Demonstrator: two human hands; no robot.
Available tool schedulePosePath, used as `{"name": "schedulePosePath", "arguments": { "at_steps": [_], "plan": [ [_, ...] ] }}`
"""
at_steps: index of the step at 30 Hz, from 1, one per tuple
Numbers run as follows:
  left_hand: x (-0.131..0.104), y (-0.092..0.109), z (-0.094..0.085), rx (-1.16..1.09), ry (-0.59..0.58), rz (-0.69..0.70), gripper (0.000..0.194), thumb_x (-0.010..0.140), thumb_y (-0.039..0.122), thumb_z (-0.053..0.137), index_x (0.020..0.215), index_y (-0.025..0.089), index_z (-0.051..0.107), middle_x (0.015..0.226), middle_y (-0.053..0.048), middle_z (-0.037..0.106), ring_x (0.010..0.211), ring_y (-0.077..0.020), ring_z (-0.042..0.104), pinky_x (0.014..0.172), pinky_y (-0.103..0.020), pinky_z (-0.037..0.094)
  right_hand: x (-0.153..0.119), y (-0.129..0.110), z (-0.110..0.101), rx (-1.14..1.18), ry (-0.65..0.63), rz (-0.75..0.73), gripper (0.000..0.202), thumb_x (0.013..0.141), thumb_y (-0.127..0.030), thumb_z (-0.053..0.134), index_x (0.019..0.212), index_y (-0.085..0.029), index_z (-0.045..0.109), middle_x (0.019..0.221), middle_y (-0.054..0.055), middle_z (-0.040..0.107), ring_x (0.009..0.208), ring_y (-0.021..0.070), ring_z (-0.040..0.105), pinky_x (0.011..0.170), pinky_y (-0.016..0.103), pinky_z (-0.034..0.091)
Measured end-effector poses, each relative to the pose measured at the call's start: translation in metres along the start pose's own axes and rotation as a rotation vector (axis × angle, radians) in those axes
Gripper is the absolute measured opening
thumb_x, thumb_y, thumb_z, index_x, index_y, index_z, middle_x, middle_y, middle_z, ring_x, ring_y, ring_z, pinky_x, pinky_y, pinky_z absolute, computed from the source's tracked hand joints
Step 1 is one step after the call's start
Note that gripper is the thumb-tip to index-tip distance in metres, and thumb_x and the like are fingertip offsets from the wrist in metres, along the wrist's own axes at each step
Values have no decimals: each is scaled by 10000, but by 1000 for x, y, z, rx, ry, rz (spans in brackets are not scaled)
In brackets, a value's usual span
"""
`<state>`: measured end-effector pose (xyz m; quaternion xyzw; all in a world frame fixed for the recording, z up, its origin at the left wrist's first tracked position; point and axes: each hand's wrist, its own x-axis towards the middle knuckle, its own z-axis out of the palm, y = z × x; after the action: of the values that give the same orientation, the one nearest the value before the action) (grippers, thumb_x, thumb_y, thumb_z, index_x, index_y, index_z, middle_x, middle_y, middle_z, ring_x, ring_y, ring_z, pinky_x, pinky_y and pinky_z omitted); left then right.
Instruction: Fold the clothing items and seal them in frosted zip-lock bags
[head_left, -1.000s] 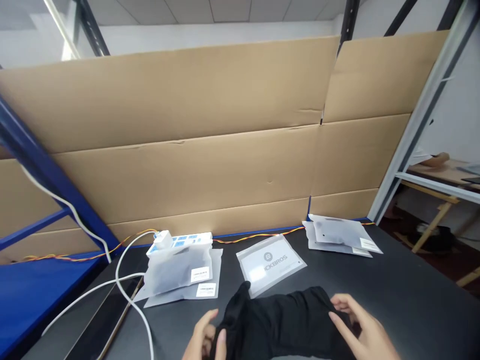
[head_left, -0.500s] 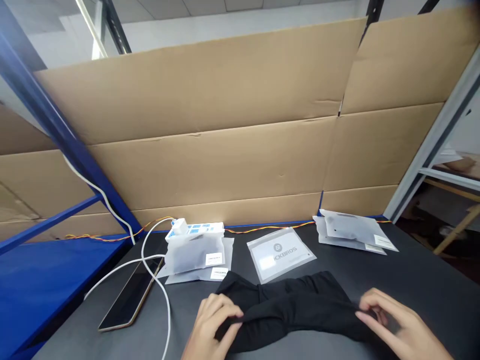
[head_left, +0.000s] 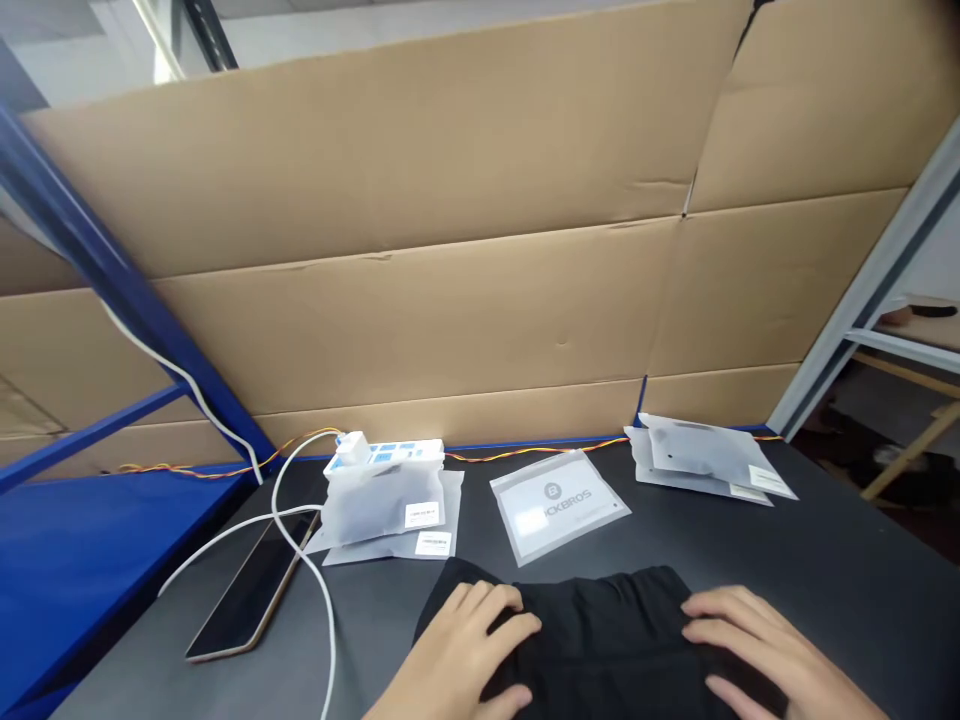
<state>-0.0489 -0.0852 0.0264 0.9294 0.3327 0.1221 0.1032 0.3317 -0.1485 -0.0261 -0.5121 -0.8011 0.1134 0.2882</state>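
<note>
Nearest you, at the centre of your dial, lies the black cloth [head_left: 600, 640], matte and soft-looking, with shallow wrinkles and a straight horizontal crease, spread on the smooth dark tabletop [head_left: 847, 580]. Your left hand [head_left: 469, 650] rests on it at nine o'clock, fingers bent and spread, the thumb apart from them. At three o'clock your right hand [head_left: 765, 645] lays long, loosely extended fingers over the other edge, its thumb lower down; neither hand is clenched, though you cannot tell whether any fabric is pinched beneath.

Further out at nine o'clock sits a glossy black phone [head_left: 244, 600], rectangular with a pale golden rim, crossed by a smooth, curving white cable [head_left: 332, 635].

Near twelve lies a flat, translucent pouch [head_left: 562, 505], its round grey logo and lettering partly lost in glare. At ten, two frosted grey bags [head_left: 386, 500] overlap, slightly puffed and white-labelled; at one, another overlapping frosted pair [head_left: 697, 448].

Behind the ten o'clock bags is a white-and-blue power strip [head_left: 401, 452] with a blocky plug. Thin red and yellow wires [head_left: 480, 459] trail along the back, below creased brown cardboard [head_left: 450, 320]. A slanting blue post [head_left: 157, 320] stands at ten.
</note>
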Motion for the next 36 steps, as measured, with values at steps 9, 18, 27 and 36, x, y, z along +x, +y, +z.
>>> {"name": "schedulePosePath", "arguments": {
  "at_steps": [9, 18, 27, 36],
  "plan": [
    [71, -55, 1, -413, 56, -173, 148, 947, 266, 503, 941, 215, 642, 852, -6, 605, 733, -154, 568, 683, -250, 447, 77, 23, -4, 110, -75, 183, 246, 972, -418, 493, 1044, -264, 670, 922, 51, 706, 860, 221, 649, 808, 335, 507],
    [94, -119, 28, -670, 122, -288, 314, 986, 414, 428, 959, 194, 651, 905, -18, 649, 733, -156, 617, 727, -266, 473, 145, 75, 27, 260, -52, 211, 373, 980, -492, 409, 908, -227, 662, 853, 36, 669, 785, 210, 600, 703, 312, 448],
    [96, -123, 28, -731, 94, -325, 260, 962, 394, 492, 914, 195, 653, 853, -6, 635, 728, -154, 601, 706, -254, 451, 136, 77, 20, 204, -179, 219, 234, 928, -444, 538, 923, -238, 649, 818, 13, 587, 664, 161, 498, 619, 290, 398],
    [96, -120, 25, -747, 108, -322, 267, 957, 393, 497, 912, 189, 663, 863, -12, 645, 725, -156, 601, 717, -269, 463, 133, 76, 25, 221, 16, 240, 335, 971, -480, 453, 886, -216, 640, 791, 19, 570, 664, 167, 521, 620, 296, 419]
  ]
}}
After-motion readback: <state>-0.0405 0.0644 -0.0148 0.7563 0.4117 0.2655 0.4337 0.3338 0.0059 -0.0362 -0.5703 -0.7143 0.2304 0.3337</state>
